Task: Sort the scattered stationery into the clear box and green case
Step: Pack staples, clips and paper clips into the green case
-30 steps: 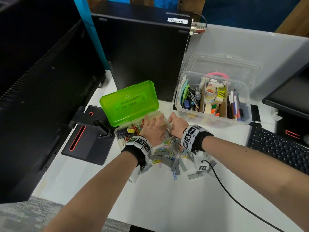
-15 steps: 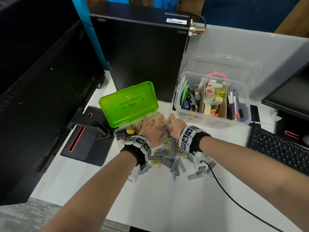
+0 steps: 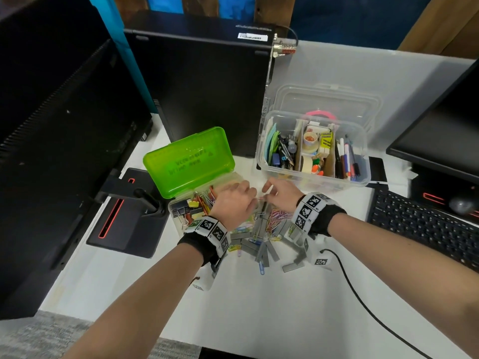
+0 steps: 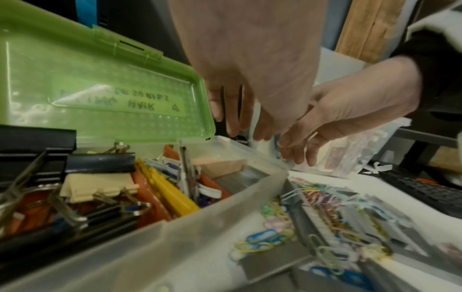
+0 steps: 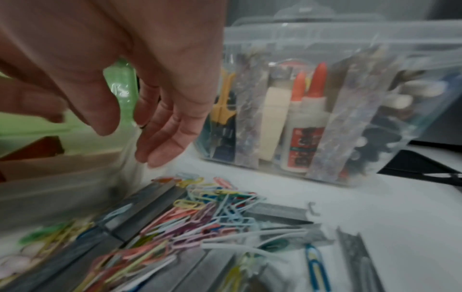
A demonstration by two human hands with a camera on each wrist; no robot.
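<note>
The green case [image 3: 188,161] stands with its lid up, its clear base [image 4: 190,227] full of binder clips and coloured clips. My left hand [image 3: 239,189] hovers over the base's right end with its fingers [image 4: 231,118] straight and nothing in them. My right hand [image 3: 269,189] is just beside it, with relaxed fingers [image 5: 162,138] that hold nothing. Below both hands a pile of coloured paper clips [image 5: 200,213] and grey staple strips [image 3: 261,251] lies on the white desk. The clear box [image 3: 315,181] of pens, tape and glue stands to the right.
A black computer tower [image 3: 207,86] stands behind the case. At the left are a monitor [image 3: 51,151] and its base [image 3: 124,218]. A keyboard [image 3: 425,224] lies at the right and a black cable [image 3: 363,304] crosses the desk's front.
Both hands stay over the case's right end. Their fingers have loosened and the hands have parted a little.
</note>
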